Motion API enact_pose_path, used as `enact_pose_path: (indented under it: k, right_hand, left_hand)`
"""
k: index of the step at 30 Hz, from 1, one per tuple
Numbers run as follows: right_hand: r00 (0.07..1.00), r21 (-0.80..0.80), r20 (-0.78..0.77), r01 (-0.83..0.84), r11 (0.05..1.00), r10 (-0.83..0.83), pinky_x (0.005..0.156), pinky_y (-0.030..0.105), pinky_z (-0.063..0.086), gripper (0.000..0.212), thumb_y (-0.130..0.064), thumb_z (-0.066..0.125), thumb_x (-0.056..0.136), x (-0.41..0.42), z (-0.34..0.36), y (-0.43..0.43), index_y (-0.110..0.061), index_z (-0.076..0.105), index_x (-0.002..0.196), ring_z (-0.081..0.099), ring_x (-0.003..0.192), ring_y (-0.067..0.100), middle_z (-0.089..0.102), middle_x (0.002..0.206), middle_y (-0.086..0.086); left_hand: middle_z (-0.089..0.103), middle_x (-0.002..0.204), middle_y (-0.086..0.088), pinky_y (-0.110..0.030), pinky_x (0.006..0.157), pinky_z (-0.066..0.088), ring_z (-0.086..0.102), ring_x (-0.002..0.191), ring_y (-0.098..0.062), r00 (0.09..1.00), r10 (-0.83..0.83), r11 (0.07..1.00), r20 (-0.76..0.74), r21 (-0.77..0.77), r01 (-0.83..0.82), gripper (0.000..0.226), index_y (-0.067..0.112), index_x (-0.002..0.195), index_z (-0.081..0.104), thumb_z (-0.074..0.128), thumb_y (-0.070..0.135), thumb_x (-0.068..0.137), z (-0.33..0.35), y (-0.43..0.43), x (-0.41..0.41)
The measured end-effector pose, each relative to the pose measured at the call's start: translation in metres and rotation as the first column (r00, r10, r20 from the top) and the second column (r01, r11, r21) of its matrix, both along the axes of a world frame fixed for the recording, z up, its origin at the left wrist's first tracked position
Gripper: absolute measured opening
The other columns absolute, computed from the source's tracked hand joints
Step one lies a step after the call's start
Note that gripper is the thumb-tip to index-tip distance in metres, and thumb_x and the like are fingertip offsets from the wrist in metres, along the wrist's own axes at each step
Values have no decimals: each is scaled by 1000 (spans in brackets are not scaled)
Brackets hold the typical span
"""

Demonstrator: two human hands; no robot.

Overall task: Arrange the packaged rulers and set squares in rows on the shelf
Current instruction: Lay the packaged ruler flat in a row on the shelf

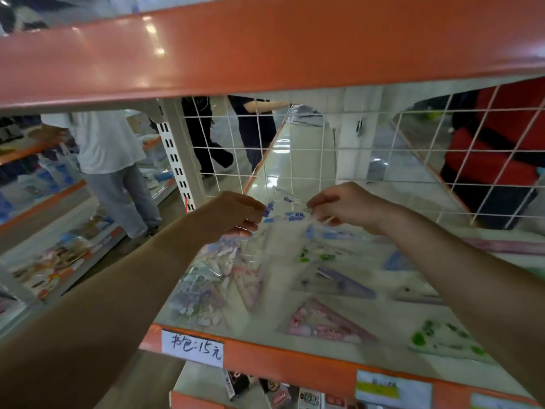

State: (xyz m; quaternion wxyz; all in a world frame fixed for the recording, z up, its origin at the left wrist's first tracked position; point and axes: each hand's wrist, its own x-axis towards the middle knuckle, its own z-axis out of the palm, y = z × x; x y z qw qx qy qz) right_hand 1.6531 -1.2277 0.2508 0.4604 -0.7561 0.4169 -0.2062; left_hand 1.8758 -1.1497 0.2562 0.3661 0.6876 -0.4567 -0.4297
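A clear packet with blue print [284, 209] hangs in the air above the back part of the shelf [392, 308], just in front of the wire grid [324, 137], held between both hands. The left hand [233, 215] pinches its left end, fingers closed on the plastic; the right hand [345, 206] pinches the right end the same way, so each grip is clamped on the packet. Its long axis runs roughly left to right, parallel to the shelf's front edge, and the two hands look about equally near its middle. Below it, toward the front edge, other packets lie flat: a pink set square [326, 323] near the front middle, a green-spotted packet [445, 340] toward the front right corner, a purple set square [339, 281] behind them, and a loose, overlapping heap [203, 287] at the left. The coming move likely turns on lowering the held packet straight down into the bare strip along the back edge, keeping it parallel to the rows. A handwritten price label [193, 348] sticks to the orange front rail.
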Motion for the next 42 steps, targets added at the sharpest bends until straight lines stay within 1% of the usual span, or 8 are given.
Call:
enact_pose_path:
  k: [6, 16, 20, 23, 28, 33, 38, 42]
  right_hand:
    - [993, -3, 42, 107, 994, -107, 62, 18, 52, 13, -18, 62, 91, -40, 10, 8, -9, 69, 96, 64, 71, 8, 71, 87, 4]
    - [985, 34, 91, 145, 989, -147, 67, 19, 52, 29, 6, 53, 89, -93, 13, 15, -6, 64, 113, 64, 84, 12, 67, 91, 2]
    - [984, -151, -87, 143, 978, -157, 79, 32, 53, 40, -12, 69, 85, -93, 8, 13, -10, 61, 124, 64, 88, 20, 65, 105, 2]
    - [964, -280, -162, 159, 947, -210, 80, 28, 50, 35, -16, 66, 87, -83, 1, 6, -9, 63, 122, 61, 90, 16, 66, 111, 4]
    - [938, -308, -263, 142, 941, -228, 78, 28, 44, 9, -14, 60, 88, -68, -17, -6, -15, 69, 88, 55, 78, 12, 62, 84, -3]
    - [844, -415, -461, 68, 907, -274, 75, 32, 51, 19, -12, 51, 87, -49, -41, -25, -7, 63, 74, 61, 83, 26, 65, 82, 8]
    - [744, -417, -615, -27, 909, -260, 79, 29, 45, 25, -14, 45, 94, -36, -49, -39, -6, 64, 109, 58, 99, 27, 60, 104, 11]
    - [692, -379, -672, -15, 925, -264, 68, 25, 38, 19, -11, 46, 93, -31, -57, -47, -4, 62, 100, 49, 81, 20, 49, 86, 7]
  left_hand:
    - [59, 68, -10, -21, 55, 54, 55, 52, -14, 1000, 21, 998, 10, -62, -20, 9, 5, 82, 66, 63, -2, 86, 18, 2, -38]
    - [64, 73, -11, -21, 57, 56, 57, 60, -16, 1000, -17, 997, 25, -75, 18, 5, 3, 84, 65, 63, -2, 86, 14, -7, -78]
    - [64, 73, -12, -23, 58, 56, 57, 57, -16, 997, -12, 997, 74, -70, 17, 6, 4, 84, 66, 64, -2, 85, 10, -18, -85]
    - [60, 73, -11, -30, 71, 56, 55, 61, -18, 988, -35, 998, 150, -55, 44, 21, 6, 99, 64, 69, -3, 80, 2, -30, -83]
    - [56, 69, -8, -25, 61, 49, 51, 59, -16, 946, -41, 996, 323, -59, 63, 22, 9, 96, 62, 70, -2, 79, -17, -46, -80]
    - [62, 86, -13, -23, 55, 46, 53, 59, -14, 881, -63, 994, 468, -50, 98, 20, 5, 99, 67, 69, 1, 80, -41, -67, -73]
    - [67, 97, -11, -32, 77, 51, 62, 87, -24, 767, -93, 988, 634, -38, 151, 18, 4, 96, 71, 69, 12, 80, -62, -84, -67]
    - [65, 94, -11, -33, 78, 50, 59, 86, -23, 688, -136, 980, 713, -2, 197, 15, 6, 91, 71, 64, 16, 82, -69, -93, -67]
